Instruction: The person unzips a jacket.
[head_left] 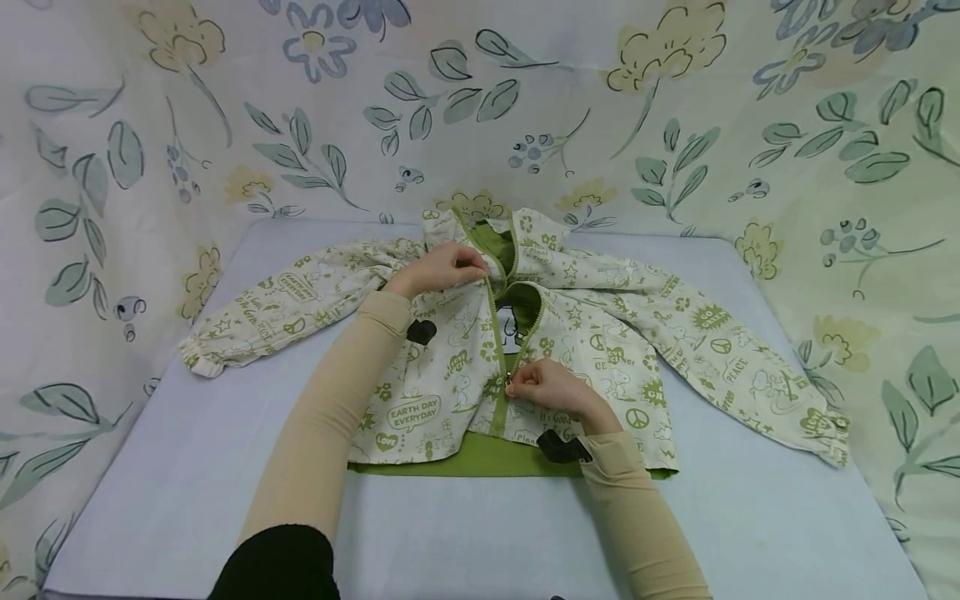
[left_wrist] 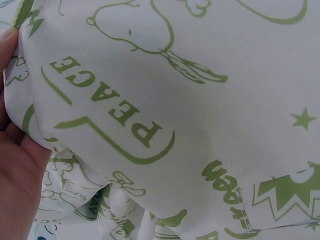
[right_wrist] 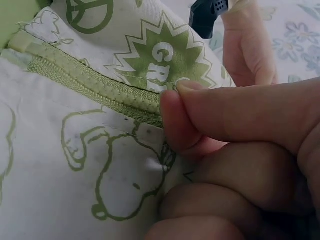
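Note:
A white jacket with green cartoon print lies front up, sleeves spread to both sides. Its green zipper is joined in the lower part of the front and parted above. At the top of the parted section, my left hand pinches the front edge below the collar; the left wrist view shows the thumb of that hand against the cloth. Lower down, my right hand pinches the zipper pull between thumb and curled forefinger. Those fingers mostly hide the pull in the right wrist view.
The jacket rests on a table with a pale cover. A floral curtain rises behind it and at both sides. Green lining shows below the hem, and a white label patch shows inside the neck opening.

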